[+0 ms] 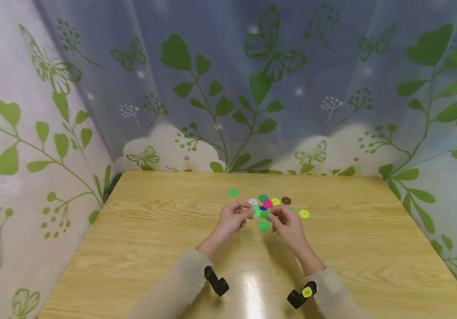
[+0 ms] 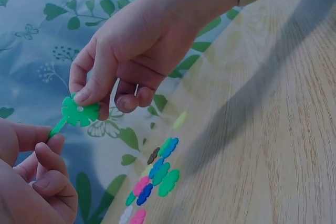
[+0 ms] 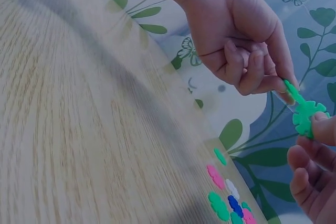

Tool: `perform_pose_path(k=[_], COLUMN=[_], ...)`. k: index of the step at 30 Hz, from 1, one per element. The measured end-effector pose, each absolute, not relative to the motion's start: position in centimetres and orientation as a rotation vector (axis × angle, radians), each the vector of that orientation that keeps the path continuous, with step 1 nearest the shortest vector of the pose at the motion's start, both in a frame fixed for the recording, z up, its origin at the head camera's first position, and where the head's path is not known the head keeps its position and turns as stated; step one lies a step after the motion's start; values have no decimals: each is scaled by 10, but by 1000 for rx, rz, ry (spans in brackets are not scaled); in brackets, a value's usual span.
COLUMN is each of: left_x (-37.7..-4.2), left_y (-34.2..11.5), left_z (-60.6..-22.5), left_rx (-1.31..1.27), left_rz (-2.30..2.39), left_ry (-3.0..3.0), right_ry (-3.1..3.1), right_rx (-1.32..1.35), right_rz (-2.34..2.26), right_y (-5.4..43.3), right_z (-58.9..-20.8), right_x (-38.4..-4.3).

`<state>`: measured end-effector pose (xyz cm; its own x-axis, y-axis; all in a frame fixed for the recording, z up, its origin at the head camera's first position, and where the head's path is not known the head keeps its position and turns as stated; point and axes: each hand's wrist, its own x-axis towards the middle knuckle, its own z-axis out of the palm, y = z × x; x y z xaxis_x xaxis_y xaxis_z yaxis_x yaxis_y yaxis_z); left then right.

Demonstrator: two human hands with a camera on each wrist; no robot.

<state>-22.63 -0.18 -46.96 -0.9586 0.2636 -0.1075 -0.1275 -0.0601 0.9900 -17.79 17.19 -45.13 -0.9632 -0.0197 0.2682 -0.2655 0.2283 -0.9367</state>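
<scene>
Over the table, my left hand (image 1: 231,218) pinches a green flower-shaped plastic disc (image 3: 295,93) between thumb and finger. Opposite it, my right hand (image 1: 290,225) pinches another green disc (image 2: 81,114) the same way. These two notched discs meet at their edges, set crosswise to each other. How deep one sits in the other's slot I cannot tell. In the left wrist view the right hand (image 2: 144,40) shows its other fingers loosely curled. Partly hidden behind the hands lie more discs, among them a pink one (image 1: 267,204) and a dark blue one (image 1: 263,208).
Around the hands on the wooden table (image 1: 152,239) are scattered a white disc (image 1: 253,201), a brown one (image 1: 286,200), a yellow one (image 1: 304,214) and several green ones. A patterned curtain (image 1: 220,79) hangs behind the table's far edge.
</scene>
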Motion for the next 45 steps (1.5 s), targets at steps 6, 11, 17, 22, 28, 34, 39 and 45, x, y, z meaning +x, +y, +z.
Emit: perform_pose_path(k=[6,11,17,22,28,34,39,45], left_x=[-223,-217,-214,-210,-210,-209,-209,-212], left_y=[0,6,9,9,8,12,14,8], left_z=[-469,-469,-470,-470,-468,-467,-466,-469], left_rx=[132,121,103,104,116,113,122,73], left_rz=[2118,2197,2257,2258,2242,2251,2246,2202], left_ry=[1946,1934,1845,1819,1811,1823,1830,1815], right_ry=[-2265,-2199,-2075,-2026,-1996,-2018,-2053,-2172], right_rx=[272,250,285,324,380,493,516,401], right_rz=[1843,1854,1873,1883,1871,1735,1653,1713], right_y=[170,168,165,164,161,161,161,163], right_z=[-455,-455,-461,-466,-466,-472,-471,-464], right_x=[-178,-178,-180,-178,-175,-175,-174,-171])
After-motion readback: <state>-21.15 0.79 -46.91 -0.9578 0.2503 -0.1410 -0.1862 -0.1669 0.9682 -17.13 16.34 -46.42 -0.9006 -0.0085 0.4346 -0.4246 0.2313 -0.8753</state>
